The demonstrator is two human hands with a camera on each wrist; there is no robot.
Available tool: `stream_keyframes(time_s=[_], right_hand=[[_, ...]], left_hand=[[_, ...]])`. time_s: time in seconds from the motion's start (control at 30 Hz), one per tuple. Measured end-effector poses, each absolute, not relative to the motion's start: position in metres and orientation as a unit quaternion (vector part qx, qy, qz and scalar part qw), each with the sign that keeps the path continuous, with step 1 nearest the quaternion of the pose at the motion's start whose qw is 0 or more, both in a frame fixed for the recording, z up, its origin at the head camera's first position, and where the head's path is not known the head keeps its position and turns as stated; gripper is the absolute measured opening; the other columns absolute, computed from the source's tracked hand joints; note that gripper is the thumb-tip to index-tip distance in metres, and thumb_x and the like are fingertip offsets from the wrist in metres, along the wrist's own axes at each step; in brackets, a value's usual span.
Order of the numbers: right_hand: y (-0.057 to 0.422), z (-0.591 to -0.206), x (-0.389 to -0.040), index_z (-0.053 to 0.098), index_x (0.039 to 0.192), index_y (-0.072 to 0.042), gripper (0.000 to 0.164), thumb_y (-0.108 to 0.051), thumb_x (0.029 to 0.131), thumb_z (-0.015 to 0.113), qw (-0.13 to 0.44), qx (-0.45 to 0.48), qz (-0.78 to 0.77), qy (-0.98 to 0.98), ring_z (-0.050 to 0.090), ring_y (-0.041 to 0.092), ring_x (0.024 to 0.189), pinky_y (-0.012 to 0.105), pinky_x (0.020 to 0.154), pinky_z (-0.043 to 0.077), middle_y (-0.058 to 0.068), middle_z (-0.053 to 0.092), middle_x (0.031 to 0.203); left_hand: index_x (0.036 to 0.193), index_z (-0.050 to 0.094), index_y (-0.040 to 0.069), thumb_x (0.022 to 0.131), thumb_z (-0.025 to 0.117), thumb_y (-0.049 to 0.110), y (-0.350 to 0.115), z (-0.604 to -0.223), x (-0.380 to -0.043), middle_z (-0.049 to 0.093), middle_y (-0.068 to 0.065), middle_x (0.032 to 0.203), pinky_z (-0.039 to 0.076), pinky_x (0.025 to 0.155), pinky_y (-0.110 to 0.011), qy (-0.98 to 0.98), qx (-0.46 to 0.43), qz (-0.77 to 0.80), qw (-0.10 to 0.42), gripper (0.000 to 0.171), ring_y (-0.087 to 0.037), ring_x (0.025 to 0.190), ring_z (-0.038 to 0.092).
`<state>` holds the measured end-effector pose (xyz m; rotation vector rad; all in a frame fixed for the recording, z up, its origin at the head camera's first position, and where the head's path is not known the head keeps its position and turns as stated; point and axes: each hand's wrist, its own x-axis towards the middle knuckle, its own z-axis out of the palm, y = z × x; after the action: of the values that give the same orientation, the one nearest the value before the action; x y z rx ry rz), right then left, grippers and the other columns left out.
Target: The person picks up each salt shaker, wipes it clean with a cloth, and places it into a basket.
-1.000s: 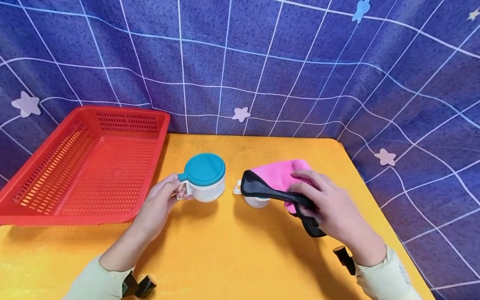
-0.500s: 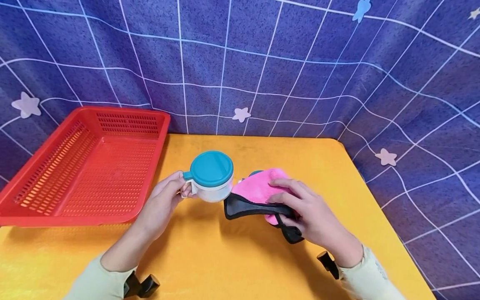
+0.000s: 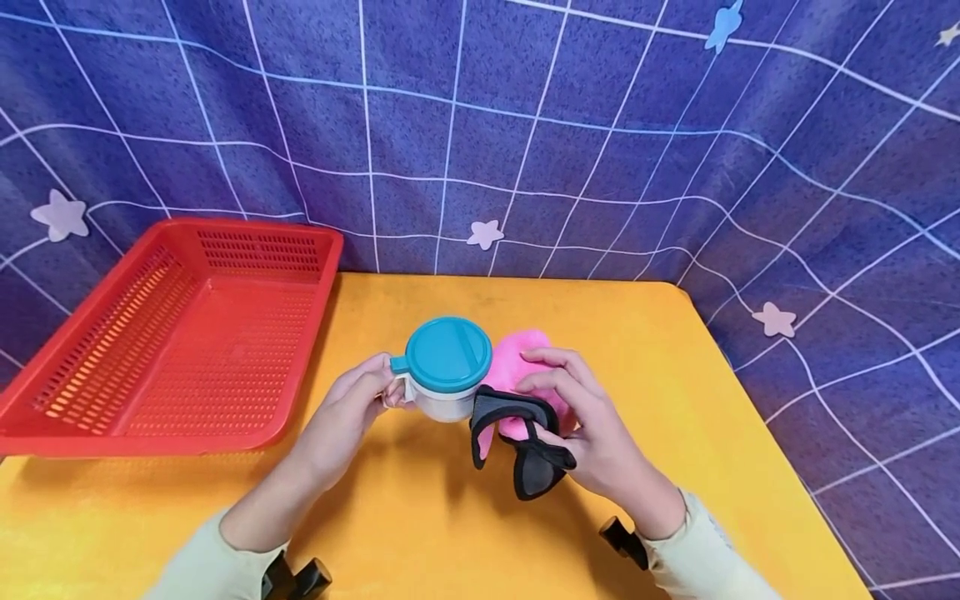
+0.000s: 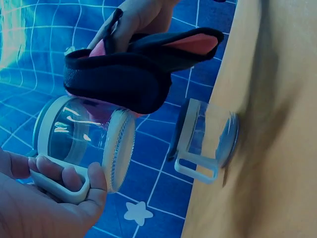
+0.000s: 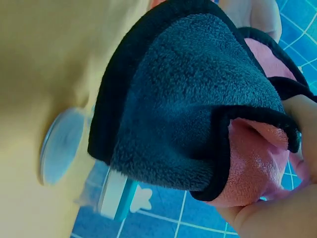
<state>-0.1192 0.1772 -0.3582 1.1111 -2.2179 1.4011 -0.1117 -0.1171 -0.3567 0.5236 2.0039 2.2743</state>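
In the head view, my left hand (image 3: 352, 417) grips the white handle of a clear seasoning jar (image 3: 444, 406) with a teal lid (image 3: 448, 354), held above the table. The left wrist view shows fingers curled through the jar's handle (image 4: 59, 183). My right hand (image 3: 588, 417) pinches a bunched cleaning cloth (image 3: 517, 362), pink on one side and dark grey with black edging on the other. The cloth lies against the jar's right side. A second lidded jar (image 4: 200, 136) stands on the table beyond; the first jar and cloth hide it in the head view.
A red perforated plastic basket (image 3: 247, 350) stands on the left of the yellow table (image 3: 615, 308). A blue curtain (image 3: 420, 133) with a white grid and stars hangs behind and along the right side.
My right hand has brought the cloth leftward from over the second jar to the side of the held jar, and the cloth is more bunched. The left hand has moved the jar slightly right.
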Motion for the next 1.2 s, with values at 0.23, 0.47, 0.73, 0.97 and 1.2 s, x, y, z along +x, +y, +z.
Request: stream_keyframes(time_s=[0.23, 0.47, 0.73, 0.97, 1.2], right_hand=[[0.166, -0.357, -0.119, 0.062, 0.119, -0.011, 0.033, -0.02, 0.092, 0.08, 0.145, 0.357, 0.519, -0.763, 0.045, 0.034, 0.135, 0.037, 0.11, 0.038, 0.01, 0.051, 0.143], [0.158, -0.353, -0.12, 0.058, 0.122, -0.003, 0.038, -0.014, 0.093, 0.078, 0.143, 0.351, 0.577, -0.723, 0.048, 0.037, 0.129, 0.034, 0.093, 0.051, 0.013, 0.047, 0.144], [0.153, -0.341, -0.122, 0.058, 0.122, 0.0, 0.043, -0.03, 0.096, 0.075, 0.19, 0.365, 0.569, -0.712, 0.044, 0.04, 0.135, 0.037, 0.104, 0.045, 0.016, 0.048, 0.144], [0.145, -0.344, -0.11, 0.061, 0.118, -0.006, 0.033, -0.013, 0.088, 0.074, 0.263, 0.405, 0.471, -0.738, 0.046, 0.039, 0.129, 0.028, 0.094, 0.046, 0.022, 0.049, 0.141], [0.14, -0.356, -0.104, 0.063, 0.119, -0.007, 0.044, 0.006, 0.077, 0.067, 0.271, 0.399, 0.446, -0.754, 0.059, 0.022, 0.099, 0.02, 0.062, 0.047, 0.021, 0.049, 0.144]], left_hand=[[0.084, 0.035, -0.004, 0.103, 0.029, 0.003, -0.116, -0.359, -0.113, 0.036, -0.012, 0.083, 0.043, 0.08, -0.033, 0.644, 0.191, 0.74, 0.045, 0.021, -0.024, 0.083, 0.042], [0.082, 0.034, -0.003, 0.1, 0.03, 0.001, -0.116, -0.362, -0.111, 0.035, -0.011, 0.081, 0.041, 0.078, -0.033, 0.651, 0.191, 0.733, 0.049, 0.019, -0.024, 0.081, 0.041], [0.083, 0.037, -0.001, 0.101, 0.032, 0.003, -0.114, -0.363, -0.108, 0.036, -0.01, 0.083, 0.041, 0.077, -0.032, 0.668, 0.173, 0.721, 0.058, 0.019, -0.023, 0.082, 0.042], [0.084, 0.035, -0.003, 0.101, 0.03, 0.003, -0.114, -0.359, -0.11, 0.036, -0.012, 0.084, 0.041, 0.08, -0.033, 0.658, 0.17, 0.732, 0.046, 0.019, -0.027, 0.084, 0.043], [0.082, 0.033, -0.005, 0.105, 0.027, 0.005, -0.115, -0.355, -0.111, 0.035, -0.009, 0.082, 0.046, 0.081, -0.033, 0.638, 0.17, 0.75, 0.027, 0.025, -0.026, 0.084, 0.044]])
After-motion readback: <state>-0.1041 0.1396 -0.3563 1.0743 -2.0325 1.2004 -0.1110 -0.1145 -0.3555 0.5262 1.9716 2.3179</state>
